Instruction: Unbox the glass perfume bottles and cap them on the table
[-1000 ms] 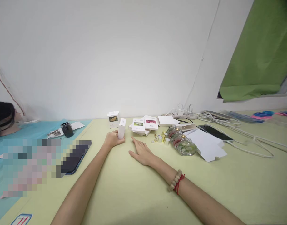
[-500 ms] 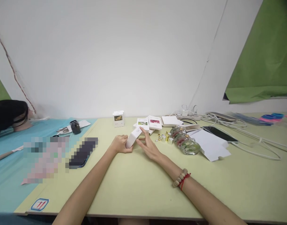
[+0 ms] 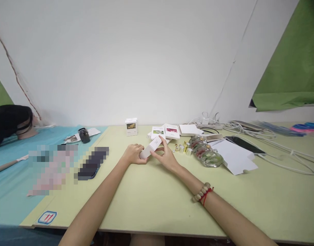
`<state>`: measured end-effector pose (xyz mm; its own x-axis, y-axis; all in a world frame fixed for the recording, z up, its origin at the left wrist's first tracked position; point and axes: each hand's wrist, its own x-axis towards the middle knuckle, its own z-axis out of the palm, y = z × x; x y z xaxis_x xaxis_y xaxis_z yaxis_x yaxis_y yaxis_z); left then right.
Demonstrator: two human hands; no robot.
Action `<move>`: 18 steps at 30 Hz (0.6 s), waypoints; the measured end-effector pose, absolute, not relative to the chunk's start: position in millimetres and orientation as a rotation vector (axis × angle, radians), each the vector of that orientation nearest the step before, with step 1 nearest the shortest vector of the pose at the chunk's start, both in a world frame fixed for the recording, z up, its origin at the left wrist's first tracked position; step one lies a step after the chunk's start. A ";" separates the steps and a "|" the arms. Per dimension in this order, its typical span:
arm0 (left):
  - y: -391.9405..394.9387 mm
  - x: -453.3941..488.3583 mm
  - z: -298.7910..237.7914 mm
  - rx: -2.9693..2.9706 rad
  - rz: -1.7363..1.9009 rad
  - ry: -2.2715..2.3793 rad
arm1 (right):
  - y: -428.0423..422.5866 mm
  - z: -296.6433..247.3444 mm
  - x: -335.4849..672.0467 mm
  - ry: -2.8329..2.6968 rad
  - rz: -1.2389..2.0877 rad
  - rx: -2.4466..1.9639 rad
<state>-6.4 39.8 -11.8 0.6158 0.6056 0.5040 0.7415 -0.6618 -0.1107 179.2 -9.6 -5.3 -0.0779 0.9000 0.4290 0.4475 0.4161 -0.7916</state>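
A small white box (image 3: pixel 149 148) is held at a slant above the table. My left hand (image 3: pixel 133 153) is closed around its lower left end. My right hand (image 3: pixel 169 159) grips the upper right end, with fingertips on the top edge and the thumb against the near side. Just behind lie flat white boxes, one with a green picture (image 3: pixel 158 132) and one with a pink picture (image 3: pixel 172 131). To the right of my right hand are small gold and silver caps (image 3: pixel 185 147) and a row of clear glass bottles (image 3: pixel 206 153) with coloured contents.
An upright white box (image 3: pixel 131 127) stands near the wall. Unfolded white cardboard (image 3: pixel 235 157), a dark phone (image 3: pixel 245 145) and white cables (image 3: pixel 282 150) spread over the right. Leftward are a blurred-out phone (image 3: pixel 91 165), a dark jar (image 3: pixel 83 135) and a black-haired mannequin head (image 3: pixel 15 121).
My right hand has closed its thumb and fingers onto the box's upper end. The box is turned slightly, showing its printed face more. The whole view has shifted a little.
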 end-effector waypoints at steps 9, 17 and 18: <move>35.0 -4.0 -5.4 -2.666 -0.720 -1.015 | -7.3 -8.1 180.3 -1.730 0.466 -1.124; 43.7 -5.4 -11.0 -2.638 -0.805 -0.955 | -4.2 -11.5 183.1 -1.755 0.453 -1.056; 44.3 -5.2 -11.5 -2.641 -0.826 -0.944 | -4.1 -11.6 183.4 -1.753 0.463 -1.059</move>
<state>-5.2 44.3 -11.5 0.6362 0.5151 0.5744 0.6375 -0.7703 -0.0154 183.4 -4.1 -11.6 -0.1217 0.8241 0.5532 0.4434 0.5438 -0.7125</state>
